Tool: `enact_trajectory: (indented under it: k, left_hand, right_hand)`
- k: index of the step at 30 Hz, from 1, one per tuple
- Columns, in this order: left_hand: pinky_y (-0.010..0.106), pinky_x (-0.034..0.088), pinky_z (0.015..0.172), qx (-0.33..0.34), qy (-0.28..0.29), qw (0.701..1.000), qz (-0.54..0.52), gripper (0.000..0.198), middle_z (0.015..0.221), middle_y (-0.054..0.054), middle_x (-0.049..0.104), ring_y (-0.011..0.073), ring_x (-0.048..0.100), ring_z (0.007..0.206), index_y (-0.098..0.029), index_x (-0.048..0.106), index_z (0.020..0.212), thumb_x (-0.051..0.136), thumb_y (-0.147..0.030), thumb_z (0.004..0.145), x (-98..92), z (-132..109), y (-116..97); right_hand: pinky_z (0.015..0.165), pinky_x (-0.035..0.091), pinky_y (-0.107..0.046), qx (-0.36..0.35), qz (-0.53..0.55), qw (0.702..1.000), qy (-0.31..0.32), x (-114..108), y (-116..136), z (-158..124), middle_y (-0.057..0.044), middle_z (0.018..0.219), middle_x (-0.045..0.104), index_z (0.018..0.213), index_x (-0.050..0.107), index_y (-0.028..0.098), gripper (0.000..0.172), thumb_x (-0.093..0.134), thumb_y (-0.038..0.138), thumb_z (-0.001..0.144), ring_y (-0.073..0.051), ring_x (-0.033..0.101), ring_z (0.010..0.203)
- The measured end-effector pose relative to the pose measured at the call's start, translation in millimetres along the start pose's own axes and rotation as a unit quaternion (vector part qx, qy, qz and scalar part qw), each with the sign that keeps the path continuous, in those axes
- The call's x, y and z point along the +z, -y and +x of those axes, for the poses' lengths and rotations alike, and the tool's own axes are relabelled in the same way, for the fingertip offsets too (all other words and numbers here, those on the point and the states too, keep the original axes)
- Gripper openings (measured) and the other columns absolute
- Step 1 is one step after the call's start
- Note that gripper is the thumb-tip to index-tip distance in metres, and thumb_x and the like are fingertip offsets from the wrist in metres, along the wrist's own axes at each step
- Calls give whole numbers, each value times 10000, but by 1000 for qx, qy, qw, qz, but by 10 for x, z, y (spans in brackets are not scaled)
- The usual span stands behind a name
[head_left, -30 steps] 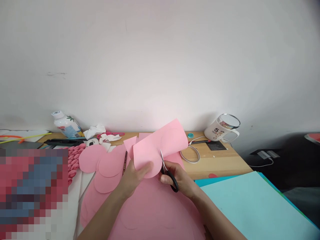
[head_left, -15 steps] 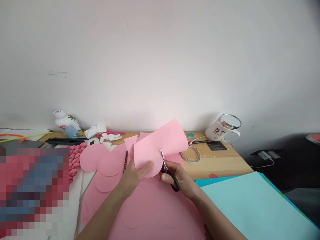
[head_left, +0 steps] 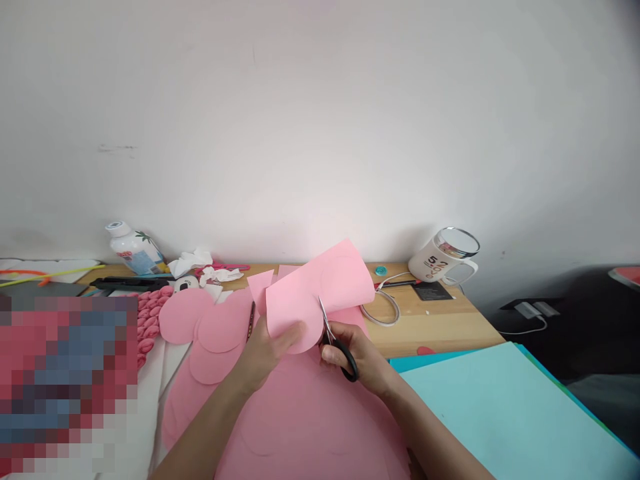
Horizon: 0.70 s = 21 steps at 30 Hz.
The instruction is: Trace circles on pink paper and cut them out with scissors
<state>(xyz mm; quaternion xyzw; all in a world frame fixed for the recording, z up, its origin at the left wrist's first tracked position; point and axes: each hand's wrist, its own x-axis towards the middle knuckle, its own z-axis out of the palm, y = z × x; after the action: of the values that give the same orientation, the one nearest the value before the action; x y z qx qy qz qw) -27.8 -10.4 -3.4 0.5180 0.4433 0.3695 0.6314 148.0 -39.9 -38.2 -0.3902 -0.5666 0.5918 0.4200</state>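
A sheet of pink paper point(head_left: 345, 277), its lower end rounded, is pinched in my left hand point(head_left: 267, 350), thumb on top. My right hand point(head_left: 357, 353) grips black-handled scissors point(head_left: 345, 360); their blades lie against the paper's edge beside the rounded part, slightly apart. Below both hands spreads larger pink paper point(head_left: 320, 420) with faint curved outlines. Cut pink circles point(head_left: 220, 327) overlap in a pile left of my left hand. A dark patterned pen or pencil point(head_left: 251, 321) lies just behind that hand, partly hidden.
A white mug point(head_left: 434, 260) stands at the back right near a coiled white cable point(head_left: 387, 310). Light blue paper sheets point(head_left: 505, 413) lie at right. At back left are a white bottle point(head_left: 135, 248), crumpled tissues point(head_left: 220, 274), a black cutter point(head_left: 127, 283) and braided pink yarn point(head_left: 149, 317).
Both hands, the paper and the scissors hold nearly the same pose. The scissor blades sit about as before at the paper's edge; the whole view has shifted very slightly.
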Motion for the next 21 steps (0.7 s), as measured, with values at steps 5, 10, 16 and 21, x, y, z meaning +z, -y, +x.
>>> enact_trajectory:
  k: [5, 10, 16, 21]
  left_hand:
    - [339, 458, 842, 2, 1, 1000, 3, 557, 1102, 109, 649, 278, 559, 1043, -152, 536, 1181, 670, -392, 697, 3, 0, -16]
    - [337, 455, 846, 1, 4, 1000, 12, 465, 1097, 112, 651, 278, 552, 1067, -142, 570, 1119, 642, -378, 724, -16, 11, -14]
    - [343, 462, 830, 0, 9, 1000, 20, 444, 1087, 113, 657, 288, 557, 1055, -139, 584, 1097, 638, -379, 727, -38, 19, -3]
    - [330, 465, 824, 2, 2, 1000, 26, 446, 1079, 107, 663, 283, 561, 1051, -142, 594, 1099, 650, -369, 719, -29, 20, 3]
  right_hand:
    - [519, 354, -238, 4, 3, 1000, -6, 1, 2, 2, 30, 581, 449, 675, 498, 172, 328, 629, 464, 748, -107, 424, 541]
    - [507, 356, -236, -1, 2, 1000, -9, 4, 6, 5, 30, 564, 459, 676, 507, 168, 318, 631, 452, 750, -105, 431, 527]
    - [506, 356, -233, 4, 11, 1000, -10, 5, -18, 5, 32, 559, 465, 711, 530, 158, 302, 625, 441, 760, -99, 431, 517]
    - [497, 355, -227, 3, 7, 1000, -14, 8, -21, 6, 36, 548, 462, 699, 532, 160, 321, 627, 463, 750, -98, 431, 509]
